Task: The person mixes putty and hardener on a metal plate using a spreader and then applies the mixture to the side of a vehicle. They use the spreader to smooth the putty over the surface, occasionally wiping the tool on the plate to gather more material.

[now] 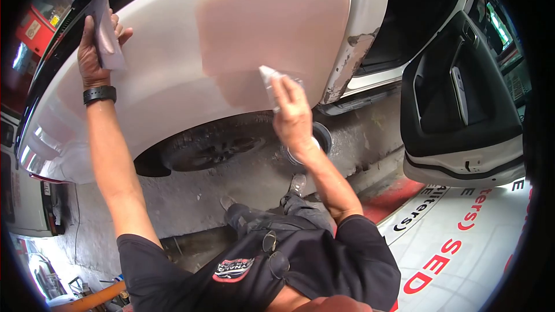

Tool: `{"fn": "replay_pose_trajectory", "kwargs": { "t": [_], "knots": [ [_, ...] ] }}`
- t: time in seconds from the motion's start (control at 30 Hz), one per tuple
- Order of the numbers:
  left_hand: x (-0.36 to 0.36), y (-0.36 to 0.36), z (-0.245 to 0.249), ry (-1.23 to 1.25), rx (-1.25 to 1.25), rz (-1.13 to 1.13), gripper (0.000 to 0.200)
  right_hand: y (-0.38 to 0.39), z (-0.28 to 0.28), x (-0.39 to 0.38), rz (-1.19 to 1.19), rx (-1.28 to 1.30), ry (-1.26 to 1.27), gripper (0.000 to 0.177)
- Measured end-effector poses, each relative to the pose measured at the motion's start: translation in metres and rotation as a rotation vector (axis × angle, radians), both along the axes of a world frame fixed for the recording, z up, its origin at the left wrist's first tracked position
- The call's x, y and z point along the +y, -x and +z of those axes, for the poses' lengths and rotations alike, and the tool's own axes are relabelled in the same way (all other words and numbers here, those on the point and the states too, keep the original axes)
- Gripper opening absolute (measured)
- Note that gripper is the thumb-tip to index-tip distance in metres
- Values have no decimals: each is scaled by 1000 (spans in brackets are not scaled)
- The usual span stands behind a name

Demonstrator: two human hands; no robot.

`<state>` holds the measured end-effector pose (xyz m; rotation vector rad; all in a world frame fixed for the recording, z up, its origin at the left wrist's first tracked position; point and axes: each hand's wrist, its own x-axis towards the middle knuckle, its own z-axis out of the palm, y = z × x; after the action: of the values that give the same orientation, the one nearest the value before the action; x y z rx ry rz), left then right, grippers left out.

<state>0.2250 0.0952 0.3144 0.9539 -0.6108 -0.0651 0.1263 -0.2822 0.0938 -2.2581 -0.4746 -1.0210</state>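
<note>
Right hand (293,117) presses a spreader (268,78) against a brown filler patch (260,29); left hand (92,52) holds a grey board (106,26).

Look, the spreader (267,76) is half buried under the right hand (292,117), whose wrist blocks much of the round tin (322,136). The grey board (107,29) in the left hand (95,52) clips the dark lens rim. The fender (162,81) swallows the wheel (211,147) top. The floor lettering (445,254) is cut off.

This is a car body repair workshop. A white fender (162,52) wears a broad patch of pinkish filler (266,29), and paint is flaking off the door jamb (354,52) beside it. The car's open door (462,110) hangs over a stained concrete floor (191,202). Red lettering (457,248) marks a painted bay, and another vehicle (23,196) stands close by.
</note>
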Motion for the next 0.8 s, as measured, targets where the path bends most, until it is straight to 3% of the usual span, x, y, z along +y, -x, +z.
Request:
{"fn": "replay_pose_trajectory", "kwargs": {
  "t": [0.07, 0.13, 0.2, 0.27, 0.3, 0.37, 0.47, 0.5, 0.6, 0.8],
  "knots": [
    [-5, 2, 1, -10, -8, 112, 47, -6, 24, -31, -29, -2, -52, 70],
    [-22, 18, -2, -72, 44, 493, 48, -13, 37, -58, 31, 8, -166, 65],
    [14, 14, -37, -134, -110, 16, 45, -19, 52, -83, 75, 12, -265, 62],
    [-95, 78, -40, -34, 186, 585, 40, -23, 68, -103, 124, -30, -277, 60],
    [-109, 89, -60, -81, 213, 546, 41, -17, 79, -104, 149, 31, -321, 55],
    [-123, 85, -110, -150, 331, 429, 41, 3, 104, -98, 144, -73, 95, 52],
    [-143, 82, -121, -262, 453, 32, 36, 24, 116, -81, 301, -241, 518, 46],
    [-181, 103, -84, -257, 500, 262, 35, 38, 127, -77, 335, -221, 579, 45],
    [-181, 94, -73, -411, 537, -9, 35, 45, 133, -82, 432, -200, 689, 49],
    [-191, 84, -65, -654, 435, -26, 40, 34, 142, -71, 494, -275, 763, 50]
  ]
}}
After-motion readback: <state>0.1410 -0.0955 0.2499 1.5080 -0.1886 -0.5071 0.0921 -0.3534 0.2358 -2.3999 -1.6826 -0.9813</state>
